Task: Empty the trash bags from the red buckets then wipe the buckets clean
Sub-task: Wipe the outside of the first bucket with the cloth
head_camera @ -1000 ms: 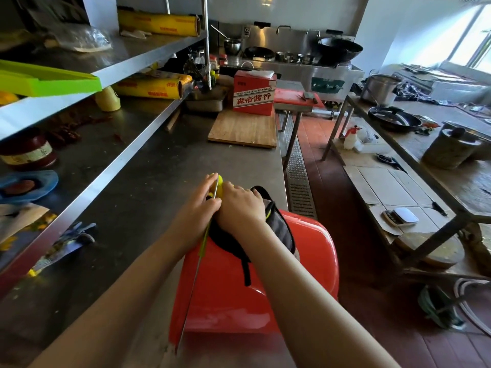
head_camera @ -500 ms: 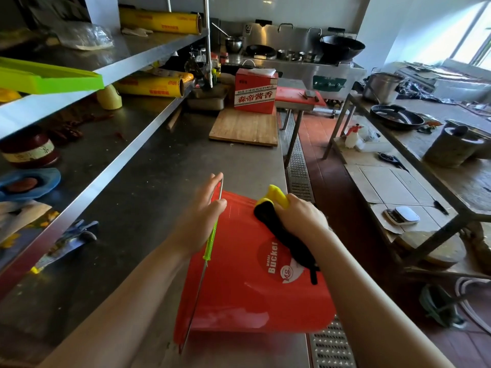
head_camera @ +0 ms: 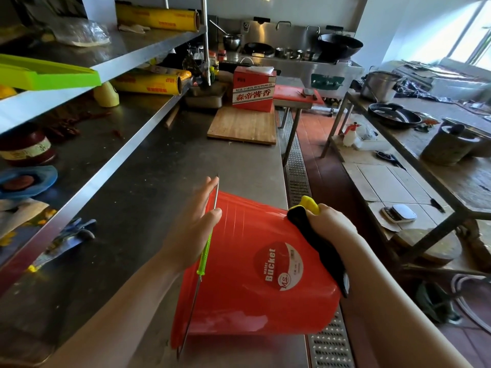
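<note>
My bucket (head_camera: 249, 272) lies on its side at the counter (head_camera: 148, 187) edge. My left hand (head_camera: 195, 227) braces it flat-fingered; my right hand (head_camera: 328, 224) clutches the cloth (head_camera: 321, 245) against its wall. Light, slick plastic, likely to roll; best steadied by the rim.

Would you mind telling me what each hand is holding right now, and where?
The right hand grips a black-and-yellow cloth near its top end; the left hand rests open against the red bucket.

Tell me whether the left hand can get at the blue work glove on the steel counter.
Probably yes: the left hand rests open against the red plastic bucket, and bare counter separates it from the blue work glove.
</note>
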`<state>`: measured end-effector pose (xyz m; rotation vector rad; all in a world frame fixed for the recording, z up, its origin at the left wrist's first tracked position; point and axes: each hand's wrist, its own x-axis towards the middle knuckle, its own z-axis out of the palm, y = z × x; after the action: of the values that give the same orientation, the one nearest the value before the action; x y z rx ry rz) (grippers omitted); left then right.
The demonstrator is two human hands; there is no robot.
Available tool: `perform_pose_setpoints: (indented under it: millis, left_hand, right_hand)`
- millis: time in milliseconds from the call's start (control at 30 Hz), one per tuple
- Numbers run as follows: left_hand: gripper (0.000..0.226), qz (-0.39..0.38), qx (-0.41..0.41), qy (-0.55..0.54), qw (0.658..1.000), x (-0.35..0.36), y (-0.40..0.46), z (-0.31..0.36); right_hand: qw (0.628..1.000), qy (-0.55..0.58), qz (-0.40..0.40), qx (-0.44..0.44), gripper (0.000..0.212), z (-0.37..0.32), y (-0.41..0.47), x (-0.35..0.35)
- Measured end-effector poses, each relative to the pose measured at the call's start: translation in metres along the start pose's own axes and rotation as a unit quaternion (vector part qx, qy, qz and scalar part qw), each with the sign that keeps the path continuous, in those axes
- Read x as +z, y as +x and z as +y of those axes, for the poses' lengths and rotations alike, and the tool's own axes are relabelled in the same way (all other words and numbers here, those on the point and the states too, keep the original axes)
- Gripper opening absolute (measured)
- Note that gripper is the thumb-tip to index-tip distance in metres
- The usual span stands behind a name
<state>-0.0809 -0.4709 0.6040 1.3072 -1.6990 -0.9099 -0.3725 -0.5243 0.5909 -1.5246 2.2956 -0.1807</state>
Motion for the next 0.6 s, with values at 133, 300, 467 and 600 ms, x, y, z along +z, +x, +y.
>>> perform_pose_setpoints:
  millis: [133, 300, 467, 600]
  left_hand:
    - [0.071, -0.002, 0.004, -0.003, 1.0, 0.0, -0.006, -0.002]
    - [0.075, 0.002, -0.001, -0.016, 1.0, -0.001, -0.009, 0.0]
    - [0.07, 0.014, 0.003, 0.005, 1.0, -0.001, -0.004, -0.002]
    - [0.073, 0.032, -0.013, -0.035, 0.999, -0.001, -0.007, -0.004]
  right_hand:
    - [0.996, -0.062, 0.012, -0.057, 0.058, -0.039, -0.006, 0.006]
    - [0.99, -0.065, -0.005, -0.126, 0.056, -0.095, -0.019, 0.01]
    - [0.973, -0.072, 0.01, -0.217, 0.045, -0.16, -0.035, 0.03]
    - [0.963, -0.066, 0.041, -0.26, 0.034, -0.178, -0.046, 0.039]
